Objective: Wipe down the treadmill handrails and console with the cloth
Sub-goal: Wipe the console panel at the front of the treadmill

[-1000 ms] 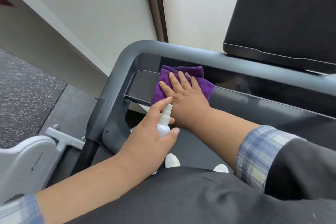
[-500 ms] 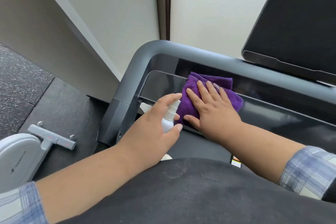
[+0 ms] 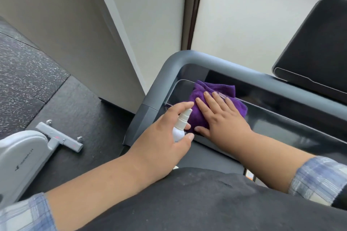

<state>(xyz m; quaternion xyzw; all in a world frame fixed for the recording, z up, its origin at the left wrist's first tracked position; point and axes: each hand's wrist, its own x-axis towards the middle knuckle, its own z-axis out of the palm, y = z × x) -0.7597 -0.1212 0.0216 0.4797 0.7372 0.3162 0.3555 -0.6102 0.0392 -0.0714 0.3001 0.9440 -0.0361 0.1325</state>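
Head view: the right hand (image 3: 221,116) is pressing the purple cloth (image 3: 216,95) flat-fingered onto the console panel (image 3: 281,127), near its left end. The left hand (image 3: 161,137) is gripping a spray bottle (image 3: 181,127). Keep pressure even and strokes overlapping toward the handrail (image 3: 234,67).

Pale walls (image 3: 146,15), speckled dark floor (image 3: 28,73).

One head-worn wide-angle view looks forward and steeply down from close above both hands (image 3: 189,129), over the treadmill console (image 3: 281,129), taking in floor (image 3: 47,88) at left and wall (image 3: 244,15) ahead.
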